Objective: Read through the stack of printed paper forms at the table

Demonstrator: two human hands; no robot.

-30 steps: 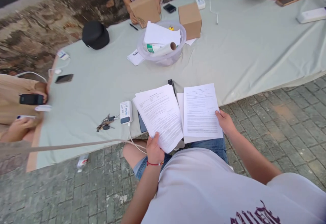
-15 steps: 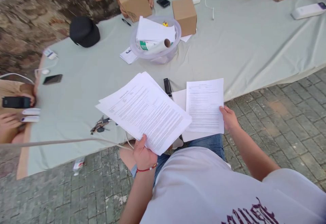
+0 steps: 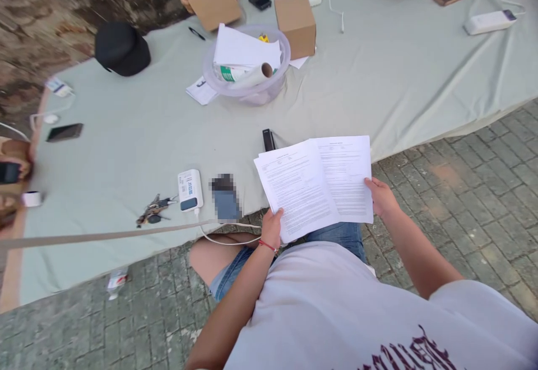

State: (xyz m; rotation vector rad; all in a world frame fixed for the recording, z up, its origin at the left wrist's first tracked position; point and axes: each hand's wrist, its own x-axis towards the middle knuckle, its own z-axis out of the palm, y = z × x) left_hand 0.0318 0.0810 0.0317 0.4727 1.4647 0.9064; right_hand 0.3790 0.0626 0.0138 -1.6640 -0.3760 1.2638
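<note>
Table [image 3: 378, 67] under a pale cloth fills the upper half of the view, and the person sits at its 6 o'clock edge with bare knees under the overhang. Toward 12 o'clock stands a clear plastic tub [image 3: 252, 87] stuffed with papers and a cardboard tube, with a brown cardboard box [image 3: 296, 25] just at its 2 o'clock and a black cap [image 3: 121, 49] well off at 10 o'clock. Nearer, at 9 o'clock of the hands, lie a white power bank [image 3: 190, 189] and a bunch of keys [image 3: 152, 212].

Two sets of printed sheets overlap in front of the person, held above the lap and the table edge. The left stack [image 3: 296, 193] lies over the inner edge of the right sheet [image 3: 347, 176].

Risk, as I judge it: both sets are pinched only at their lower edges, so the far ends could droop or fan, and a loose page could slide off toward the paving.

Left hand [image 3: 272, 227] is clenched on the bottom corner of the left stack, thumb on top. Right hand [image 3: 381, 197] grasps the right sheet at its 4 o'clock edge, thumb over the paper, fingers hidden beneath.
</note>
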